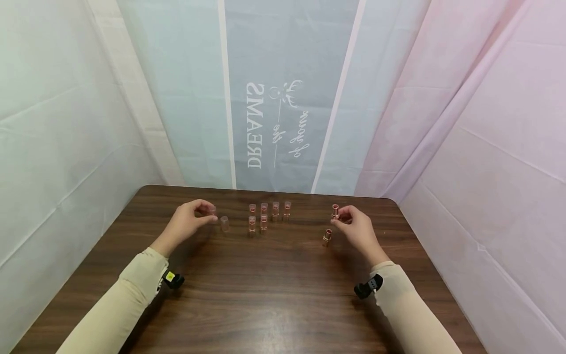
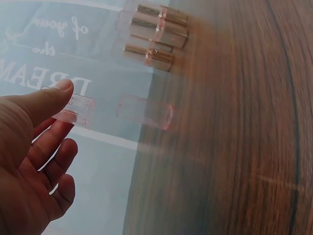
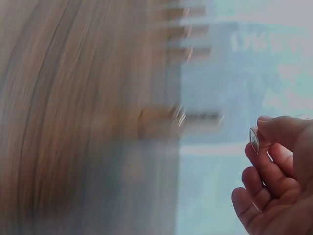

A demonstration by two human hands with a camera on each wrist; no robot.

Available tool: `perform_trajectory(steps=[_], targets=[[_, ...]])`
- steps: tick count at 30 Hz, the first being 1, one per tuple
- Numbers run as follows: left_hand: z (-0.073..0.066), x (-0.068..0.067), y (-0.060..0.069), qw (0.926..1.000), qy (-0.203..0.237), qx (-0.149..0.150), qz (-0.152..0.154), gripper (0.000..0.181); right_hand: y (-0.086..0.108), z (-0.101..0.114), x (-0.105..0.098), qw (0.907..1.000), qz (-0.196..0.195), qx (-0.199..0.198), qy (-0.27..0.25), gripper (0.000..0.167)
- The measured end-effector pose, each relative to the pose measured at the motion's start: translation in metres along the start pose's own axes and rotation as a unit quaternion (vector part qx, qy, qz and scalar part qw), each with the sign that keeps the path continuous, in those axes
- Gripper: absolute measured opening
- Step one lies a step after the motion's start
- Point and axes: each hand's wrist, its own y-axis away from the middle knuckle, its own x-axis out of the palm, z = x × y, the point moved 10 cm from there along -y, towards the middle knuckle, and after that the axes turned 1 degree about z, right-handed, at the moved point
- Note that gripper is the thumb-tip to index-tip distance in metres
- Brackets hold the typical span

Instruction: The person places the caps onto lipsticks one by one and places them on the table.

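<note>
My left hand (image 1: 194,216) pinches a clear lipstick cap (image 2: 83,110) between thumb and forefinger, above the table. Close to its right, another clear cap (image 1: 225,224) stands on the wood. On the other side, my right hand (image 1: 355,227) holds an uncapped rose-gold lipstick tube (image 1: 335,211) in its fingertips, raised off the table. A second uncapped tube (image 1: 327,238) stands upright just below that hand. Between the hands are several gold lipstick tubes (image 1: 264,223) with clear caps on, standing in two rows. The right wrist view is blurred.
The dark wooden table (image 1: 265,295) ends at a far edge in front of a hanging cloth (image 1: 287,49) with printed words. Pale cloth sheets (image 1: 57,98) hang at both sides. Each wrist wears a small black camera (image 1: 174,280).
</note>
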Motion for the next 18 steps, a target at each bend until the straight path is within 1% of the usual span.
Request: perform_trajectory(steps=[4, 7, 9, 13, 18], targets=[[-0.010, 0.003, 0.003, 0.9999, 0.013, 0.007, -0.001, 0.028, 0.006, 0.040, 0.009, 0.9989, 0.013, -0.021, -0.040, 0.029], [-0.022, 0.009, 0.006, 0.9995, 0.026, 0.014, 0.012, 0.026, 0.010, 0.067, 0.016, 0.9971, 0.020, -0.042, -0.061, 0.032], [-0.031, 0.013, 0.010, 0.9991, 0.032, 0.016, 0.020, 0.026, 0.012, 0.081, 0.023, 0.9958, 0.025, -0.056, -0.069, 0.031], [-0.051, 0.018, 0.016, 0.9982, 0.042, 0.028, 0.033, 0.028, 0.019, 0.095, 0.046, 0.9936, 0.041, -0.073, -0.076, 0.024], [-0.077, 0.019, 0.017, 0.9964, 0.056, 0.059, 0.025, 0.027, 0.033, 0.103, 0.077, 0.9916, 0.060, -0.079, -0.083, 0.021]])
